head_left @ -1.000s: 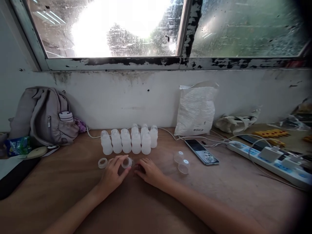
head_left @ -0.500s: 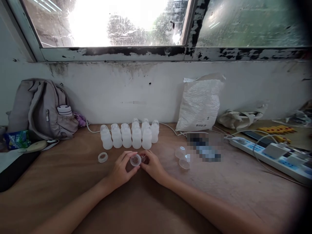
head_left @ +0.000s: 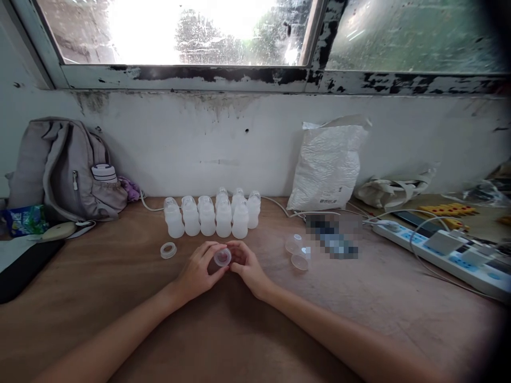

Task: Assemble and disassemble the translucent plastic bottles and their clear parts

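Ring: small clear plastic ring [head_left: 222, 257], pinched between left hand [head_left: 198, 272] and right hand [head_left: 248, 266], just before the bottle row [head_left: 211, 215].
Handling: judged light, stiff, slightly slippery; best gripped by the rim.
Spare ring [head_left: 168, 250]: left of the bottle row's front.

The ring [head_left: 222, 257] in the fingers is translucent plastic; the bottles [head_left: 207, 217] beyond are frosted plastic; the table [head_left: 255, 319] is matt wood.
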A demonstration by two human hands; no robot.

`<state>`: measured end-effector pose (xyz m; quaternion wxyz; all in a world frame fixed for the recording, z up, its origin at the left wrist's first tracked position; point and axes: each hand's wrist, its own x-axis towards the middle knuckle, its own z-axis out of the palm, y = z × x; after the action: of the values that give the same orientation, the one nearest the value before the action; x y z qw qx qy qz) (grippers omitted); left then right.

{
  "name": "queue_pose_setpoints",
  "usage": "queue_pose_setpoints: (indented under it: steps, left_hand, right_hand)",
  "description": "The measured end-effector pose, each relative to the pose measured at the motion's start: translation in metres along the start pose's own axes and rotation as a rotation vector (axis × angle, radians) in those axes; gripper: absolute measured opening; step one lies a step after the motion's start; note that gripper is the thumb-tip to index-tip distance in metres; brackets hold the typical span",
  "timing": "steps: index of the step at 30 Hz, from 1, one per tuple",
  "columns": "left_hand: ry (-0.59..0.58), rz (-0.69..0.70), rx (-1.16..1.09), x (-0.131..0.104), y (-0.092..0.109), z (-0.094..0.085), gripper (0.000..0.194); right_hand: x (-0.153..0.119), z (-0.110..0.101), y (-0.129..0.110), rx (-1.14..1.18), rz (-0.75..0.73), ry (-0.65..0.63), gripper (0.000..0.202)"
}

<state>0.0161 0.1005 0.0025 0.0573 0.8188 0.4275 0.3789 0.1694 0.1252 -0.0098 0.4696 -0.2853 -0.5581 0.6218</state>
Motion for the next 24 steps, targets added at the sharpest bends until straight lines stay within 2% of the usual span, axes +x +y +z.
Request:
queue_pose_setpoints:
  steps: [7,14,24]
  left_hand:
    - [-0.007,-0.008,-0.006,0.0009,0.0014,-0.001,0.033]
    - [-0.001,-0.004,-0.031,0.0018,0.0019,-0.0018,0.032]
    - [-0.004,-0.01,-0.089,0.0026,0.0015,-0.0025,0.032]
  right_hand:
    - [-0.0012,0.0004,-0.0048,0.076,0.054,0.01,0.041]
    - [-0.0016,-0.0003,-0.0062,0.127,0.099,0.012,0.026]
    - [0.0012,-0.0019,-0.0095,0.314,0.192,-0.003,0.023]
